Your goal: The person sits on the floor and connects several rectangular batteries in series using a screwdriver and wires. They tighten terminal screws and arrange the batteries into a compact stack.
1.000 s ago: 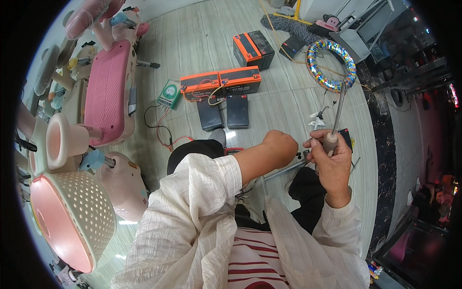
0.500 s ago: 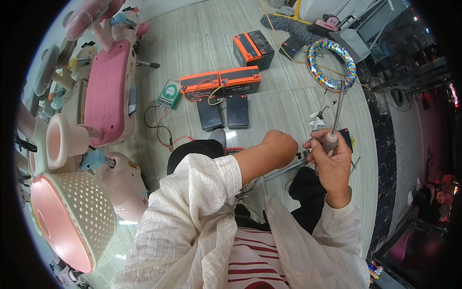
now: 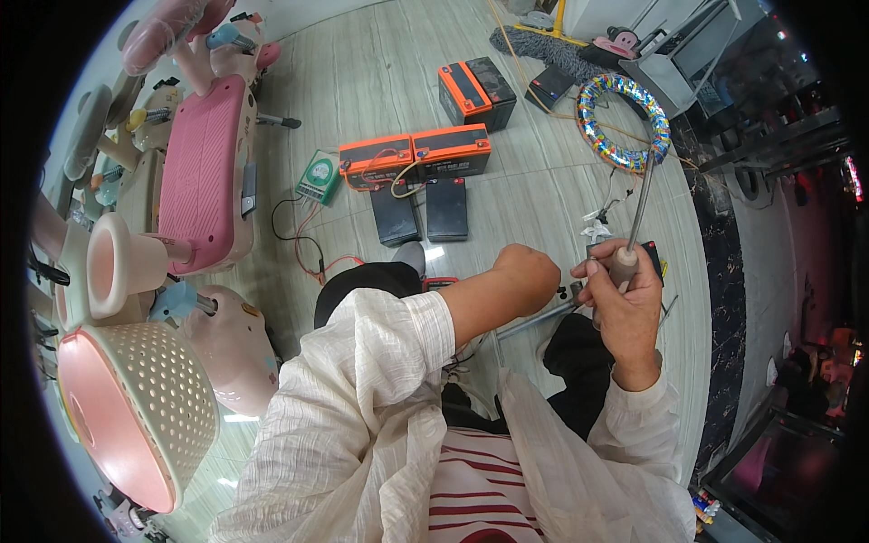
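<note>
In my right hand is a screwdriver with a pale handle. Its long metal shaft points away from me, its tip in front of the coiled shiny multicoloured ring as seen from here. My left hand is bent down at the wrist just left of it, so its fingers are hidden from view. Below the hands lies a metal bar or tube by my dark-trousered leg. A small dark block is partly hidden behind my right hand.
Orange-and-black batteries and two black batteries stand ahead on the tiled floor. A green device trails red and black leads. Pink children's ride-on vehicles line the left. A grey mop lies far right.
The screwdriver's shaft has swung slightly to the right, with its handle turning a little in my right hand. My left hand stays where it was.
</note>
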`<act>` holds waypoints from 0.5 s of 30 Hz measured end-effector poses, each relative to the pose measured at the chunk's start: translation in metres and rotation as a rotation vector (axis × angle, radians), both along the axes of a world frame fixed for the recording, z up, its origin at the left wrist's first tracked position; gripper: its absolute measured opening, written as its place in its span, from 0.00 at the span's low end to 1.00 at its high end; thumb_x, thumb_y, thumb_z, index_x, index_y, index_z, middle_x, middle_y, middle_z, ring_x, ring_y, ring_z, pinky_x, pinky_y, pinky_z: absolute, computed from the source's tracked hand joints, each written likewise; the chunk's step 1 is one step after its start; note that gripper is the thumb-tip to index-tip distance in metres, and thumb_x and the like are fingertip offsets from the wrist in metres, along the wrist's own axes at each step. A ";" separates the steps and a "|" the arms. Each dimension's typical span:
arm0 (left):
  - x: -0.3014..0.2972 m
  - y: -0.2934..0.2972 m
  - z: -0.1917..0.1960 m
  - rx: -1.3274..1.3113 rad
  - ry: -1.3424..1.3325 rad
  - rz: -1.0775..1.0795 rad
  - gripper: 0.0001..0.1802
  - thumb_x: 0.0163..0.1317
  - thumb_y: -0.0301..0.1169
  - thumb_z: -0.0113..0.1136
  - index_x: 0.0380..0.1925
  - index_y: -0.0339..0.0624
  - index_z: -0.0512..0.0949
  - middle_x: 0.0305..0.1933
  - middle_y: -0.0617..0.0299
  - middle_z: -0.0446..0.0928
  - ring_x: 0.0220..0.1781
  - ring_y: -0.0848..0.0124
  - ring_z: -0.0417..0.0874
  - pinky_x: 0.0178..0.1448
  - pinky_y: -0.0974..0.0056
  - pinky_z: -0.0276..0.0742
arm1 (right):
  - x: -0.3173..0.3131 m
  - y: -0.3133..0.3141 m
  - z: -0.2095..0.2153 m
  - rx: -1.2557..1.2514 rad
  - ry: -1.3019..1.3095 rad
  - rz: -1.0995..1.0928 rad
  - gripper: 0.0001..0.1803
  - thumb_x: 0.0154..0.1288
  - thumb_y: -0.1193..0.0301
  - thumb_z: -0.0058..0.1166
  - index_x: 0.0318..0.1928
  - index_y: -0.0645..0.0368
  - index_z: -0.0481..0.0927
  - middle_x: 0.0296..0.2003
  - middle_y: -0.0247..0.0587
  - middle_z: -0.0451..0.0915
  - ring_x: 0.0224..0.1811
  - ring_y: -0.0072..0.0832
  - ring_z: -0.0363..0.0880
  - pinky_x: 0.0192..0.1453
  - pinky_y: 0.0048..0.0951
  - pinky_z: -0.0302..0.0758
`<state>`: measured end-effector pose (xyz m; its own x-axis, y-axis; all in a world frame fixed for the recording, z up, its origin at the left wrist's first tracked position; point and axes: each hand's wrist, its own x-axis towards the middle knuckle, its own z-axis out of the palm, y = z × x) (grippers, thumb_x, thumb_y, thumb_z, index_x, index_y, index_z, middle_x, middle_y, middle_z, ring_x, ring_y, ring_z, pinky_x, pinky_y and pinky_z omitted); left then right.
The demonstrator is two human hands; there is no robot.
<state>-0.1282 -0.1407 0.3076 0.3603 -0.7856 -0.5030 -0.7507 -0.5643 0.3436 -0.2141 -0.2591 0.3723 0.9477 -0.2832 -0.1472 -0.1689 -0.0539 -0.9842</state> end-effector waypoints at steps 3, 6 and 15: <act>0.000 0.000 -0.001 -0.007 0.002 0.005 0.09 0.54 0.28 0.63 0.37 0.44 0.84 0.41 0.57 0.85 0.46 0.60 0.87 0.45 0.60 0.81 | 0.000 -0.001 0.000 0.002 0.001 0.012 0.07 0.68 0.80 0.53 0.45 0.61 0.75 0.34 0.36 0.81 0.36 0.19 0.82 0.34 0.19 0.77; 0.000 0.000 -0.002 -0.005 0.003 0.000 0.09 0.55 0.28 0.63 0.36 0.44 0.84 0.41 0.56 0.85 0.46 0.60 0.87 0.45 0.59 0.80 | 0.001 0.000 0.000 0.000 -0.004 0.004 0.07 0.68 0.80 0.54 0.45 0.61 0.75 0.34 0.36 0.82 0.36 0.18 0.82 0.34 0.18 0.77; -0.001 -0.001 -0.003 0.003 -0.005 -0.010 0.09 0.55 0.28 0.62 0.37 0.44 0.84 0.41 0.57 0.85 0.45 0.61 0.87 0.45 0.60 0.80 | 0.000 0.001 0.000 -0.015 0.026 -0.004 0.06 0.67 0.80 0.56 0.44 0.62 0.78 0.34 0.36 0.83 0.35 0.17 0.81 0.35 0.19 0.78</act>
